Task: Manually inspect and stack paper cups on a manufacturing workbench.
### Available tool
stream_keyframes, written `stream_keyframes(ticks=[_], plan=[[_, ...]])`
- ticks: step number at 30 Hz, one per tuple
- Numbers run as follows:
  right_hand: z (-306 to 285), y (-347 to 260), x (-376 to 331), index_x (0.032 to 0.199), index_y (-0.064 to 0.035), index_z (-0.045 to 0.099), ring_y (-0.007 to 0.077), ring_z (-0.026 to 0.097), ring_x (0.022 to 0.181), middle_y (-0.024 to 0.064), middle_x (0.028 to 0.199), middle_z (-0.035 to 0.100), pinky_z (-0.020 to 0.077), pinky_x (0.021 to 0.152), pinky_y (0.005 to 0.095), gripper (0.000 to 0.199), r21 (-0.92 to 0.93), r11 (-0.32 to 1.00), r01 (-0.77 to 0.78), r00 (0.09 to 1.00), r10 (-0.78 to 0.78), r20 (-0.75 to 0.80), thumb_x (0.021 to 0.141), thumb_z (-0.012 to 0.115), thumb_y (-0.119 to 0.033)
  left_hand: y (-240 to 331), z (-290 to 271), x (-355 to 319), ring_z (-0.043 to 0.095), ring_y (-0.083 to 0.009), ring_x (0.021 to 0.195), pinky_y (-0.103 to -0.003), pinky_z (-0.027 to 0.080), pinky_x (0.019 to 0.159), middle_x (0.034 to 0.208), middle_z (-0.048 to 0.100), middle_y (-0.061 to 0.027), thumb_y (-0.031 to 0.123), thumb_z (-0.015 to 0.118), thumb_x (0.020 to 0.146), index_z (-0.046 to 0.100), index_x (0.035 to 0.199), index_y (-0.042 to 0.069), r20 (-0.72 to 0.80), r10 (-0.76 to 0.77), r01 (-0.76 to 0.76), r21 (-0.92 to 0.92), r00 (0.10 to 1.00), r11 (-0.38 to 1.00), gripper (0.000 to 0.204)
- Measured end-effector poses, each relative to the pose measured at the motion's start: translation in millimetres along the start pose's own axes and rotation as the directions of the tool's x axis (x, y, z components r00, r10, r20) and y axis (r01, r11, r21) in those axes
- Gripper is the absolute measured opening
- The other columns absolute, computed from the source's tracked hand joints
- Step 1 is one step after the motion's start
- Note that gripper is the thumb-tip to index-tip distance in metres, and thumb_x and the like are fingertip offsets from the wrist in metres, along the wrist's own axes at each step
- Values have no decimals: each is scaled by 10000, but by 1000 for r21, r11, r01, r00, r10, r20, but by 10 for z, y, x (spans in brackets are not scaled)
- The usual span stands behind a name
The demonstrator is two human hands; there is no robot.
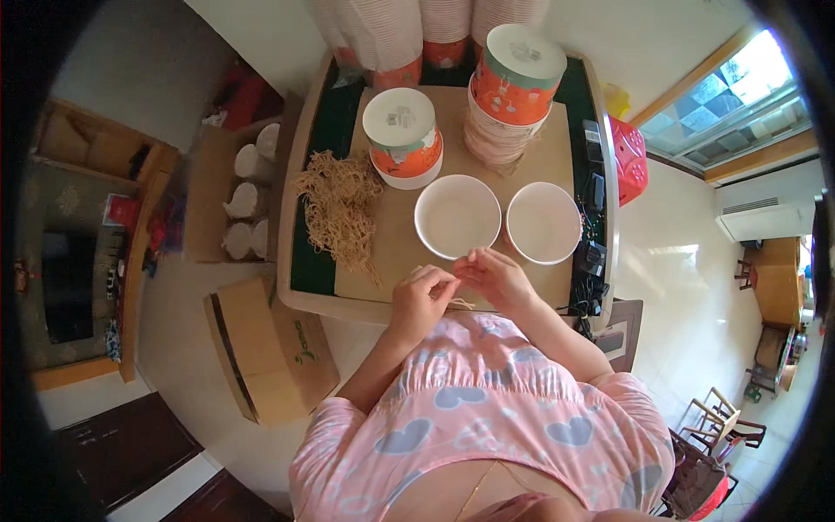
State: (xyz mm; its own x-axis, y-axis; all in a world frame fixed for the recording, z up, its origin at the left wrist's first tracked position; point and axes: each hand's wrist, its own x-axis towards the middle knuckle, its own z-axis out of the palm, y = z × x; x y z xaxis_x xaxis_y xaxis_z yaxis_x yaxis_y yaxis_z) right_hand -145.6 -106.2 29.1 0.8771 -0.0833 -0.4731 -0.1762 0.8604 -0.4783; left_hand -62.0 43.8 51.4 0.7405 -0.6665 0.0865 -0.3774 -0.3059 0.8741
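Observation:
Close together at the table's near edge, my left hand (422, 300) and my right hand (497, 280) both have their fingers pinched. A short pale cord (462, 304) hangs below the fingers of my left hand; what my right fingertips hold is too small to make out. Just beyond the hands stand two open paper tubs, white inside: a left tub (457, 217) and a right tub (544, 223). To the left lies a tangled heap of tan cords (337, 209). Behind it, an orange and green paper tub (403, 139) rests upside down.
A taller stack of upturned tubs (515, 87) stands at the back right, with wrapped tub stacks (446, 26) behind. Black adapters and cables (593, 261) line the right table edge. Left of the table are a carton of white rolls (209, 209) and a cardboard box (283, 348).

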Motion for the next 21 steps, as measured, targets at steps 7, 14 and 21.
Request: stream_keyframes(ticks=[7, 14, 21], plan=[[-86, 86, -193, 1142, -26, 476, 137, 550, 966, 78, 1047, 578, 443, 853, 284, 260, -565, 772, 291, 957, -222, 188, 900, 536, -97, -56, 113, -12, 567, -190, 642, -301, 455, 597, 739, 601, -82, 75, 660, 772, 634, 787, 29, 99, 77, -77, -4, 992, 997, 55], [-101, -175, -409, 877, 29, 636, 56, 514, 779, 4, 742, 595, 431, 677, 218, 195, -824, 564, 54, 989, -142, -33, 897, 550, -145, -283, 76, 23, 520, -100, 599, -259, 433, 565, 714, 576, -36, 102, 667, 784, 646, 793, 25, 379, -179, 280, -232, 908, 931, 81], [-204, -173, -323, 969, -8, 565, 32, 458, 677, -26, 717, 519, 403, 607, 204, 145, -762, 607, 227, 957, -284, 59, 855, 597, -92, -181, 202, 79, 505, -48, 662, -201, 414, 611, 750, 586, 14, 59, 660, 792, 654, 826, 9, 341, -96, 207, -306, 935, 929, 62]])
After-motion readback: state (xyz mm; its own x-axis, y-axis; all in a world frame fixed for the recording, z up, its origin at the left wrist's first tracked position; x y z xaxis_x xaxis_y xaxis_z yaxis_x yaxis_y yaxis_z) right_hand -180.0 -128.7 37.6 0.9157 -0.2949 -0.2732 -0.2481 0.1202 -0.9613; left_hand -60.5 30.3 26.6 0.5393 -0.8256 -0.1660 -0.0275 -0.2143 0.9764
